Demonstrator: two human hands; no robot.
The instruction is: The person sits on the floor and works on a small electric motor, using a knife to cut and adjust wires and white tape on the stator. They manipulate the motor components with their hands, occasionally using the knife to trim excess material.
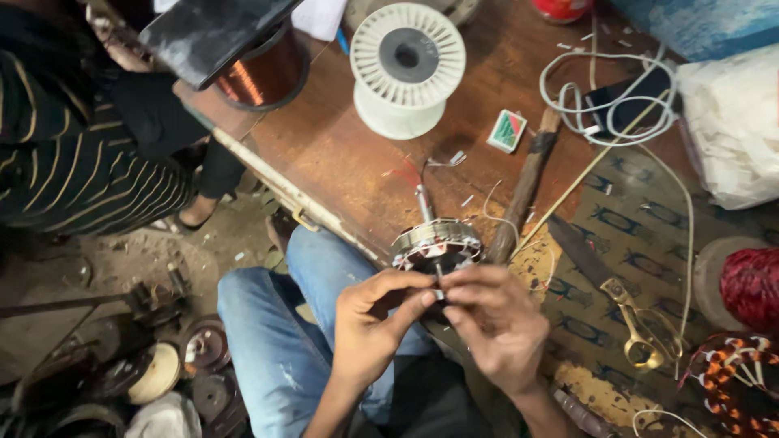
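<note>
My left hand (373, 320) and my right hand (495, 320) meet at the fingertips over the table's edge, pinching a small wire end (438, 290) between them. Just beyond the fingers sits a round metal motor stator (436, 243) with windings, and red and white leads (410, 174) rise from it. Both hands are curled tight on the wire. My knees in blue jeans (276, 324) lie under the hands.
A white plastic spool (406, 65), a copper wire reel (264, 73), a small box (507, 130), a wooden-handled tool (523, 191), brass-handled scissors (625, 312), white cable (608, 97) and a red wire coil (751, 288) lie on the table. A person in a striped top (73, 154) sits left. Metal parts (162, 365) litter the floor.
</note>
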